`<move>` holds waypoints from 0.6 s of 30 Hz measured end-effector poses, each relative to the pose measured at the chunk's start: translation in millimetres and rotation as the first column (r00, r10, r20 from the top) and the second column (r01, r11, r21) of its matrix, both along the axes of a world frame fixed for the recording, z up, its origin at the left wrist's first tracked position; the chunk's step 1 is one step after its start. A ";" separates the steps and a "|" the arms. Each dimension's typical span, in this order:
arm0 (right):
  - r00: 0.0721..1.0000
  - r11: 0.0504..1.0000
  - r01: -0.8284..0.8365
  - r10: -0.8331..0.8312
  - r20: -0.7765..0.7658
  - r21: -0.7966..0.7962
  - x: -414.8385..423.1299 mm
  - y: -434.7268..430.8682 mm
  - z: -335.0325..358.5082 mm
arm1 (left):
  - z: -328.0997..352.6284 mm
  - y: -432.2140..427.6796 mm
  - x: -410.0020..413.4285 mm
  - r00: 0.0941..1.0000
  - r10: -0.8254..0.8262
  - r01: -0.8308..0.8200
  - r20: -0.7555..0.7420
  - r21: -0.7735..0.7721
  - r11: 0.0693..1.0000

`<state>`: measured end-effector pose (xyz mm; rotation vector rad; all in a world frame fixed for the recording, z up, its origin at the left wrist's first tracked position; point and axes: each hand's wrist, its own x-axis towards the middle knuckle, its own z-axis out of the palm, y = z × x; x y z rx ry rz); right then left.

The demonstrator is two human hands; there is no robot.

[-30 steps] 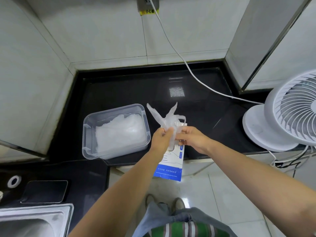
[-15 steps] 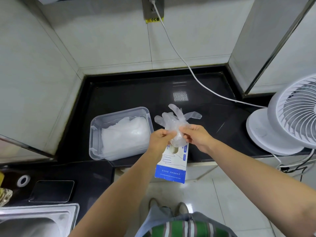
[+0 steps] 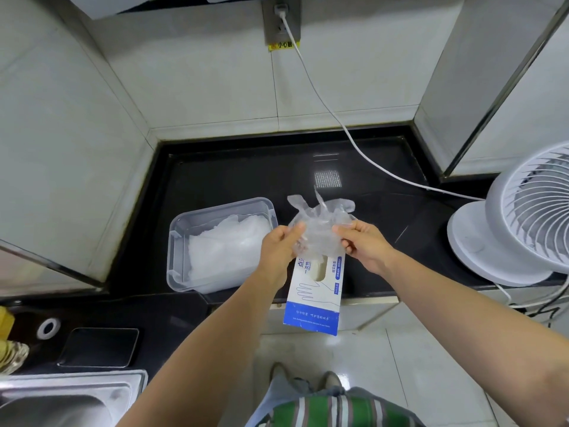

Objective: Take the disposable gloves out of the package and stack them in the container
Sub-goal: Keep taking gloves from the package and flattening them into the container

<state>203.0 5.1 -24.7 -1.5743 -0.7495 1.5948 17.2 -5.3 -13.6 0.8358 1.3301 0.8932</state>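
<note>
My left grip (image 3: pixel 281 246) and right grip (image 3: pixel 360 245) were both pinched shut on one clear disposable glove (image 3: pixel 320 224), thumb and fingertips clamped on its cuff edges, with the film spread between them. The glove's fingers stood up crumpled toward twelve o'clock. I judged it almost weightless, limp and clingy. It looked likely to fold on itself, catch any draught and slide between smooth fingertips, so the best hold seemed to be the two cuff corners, pulled lightly taut and never tugged hard enough to tear.

At six o'clock of the grips hung the package (image 3: pixel 312 298), a flat white carton with a blue band, clear of the counter (image 3: pixel 246 171). Its top was hidden behind the glove, so I could not tell which grip carried it, though the right one's curled lower fingers sat at its top corner. I read the characters "一次性" on its face above a line drawing of a hand. The white print on the blue band was too small to read.

At nine o'clock of the left grip the clear container (image 3: pixel 175 238) sat on the counter, holding a stack of gloves (image 3: pixel 228 246). At three o'clock stood a white fan (image 3: pixel 520 217). At twelve o'clock a yellow sticker (image 3: pixel 280 45) under the wall socket began "小心".
</note>
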 end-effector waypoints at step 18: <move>-0.160 0.622 -0.636 0.473 0.867 -0.456 -70.6 -8.7 -37.9 | 3.5 9.5 -78.8 0.921 0.387 -0.389 -0.050 -0.183 0.903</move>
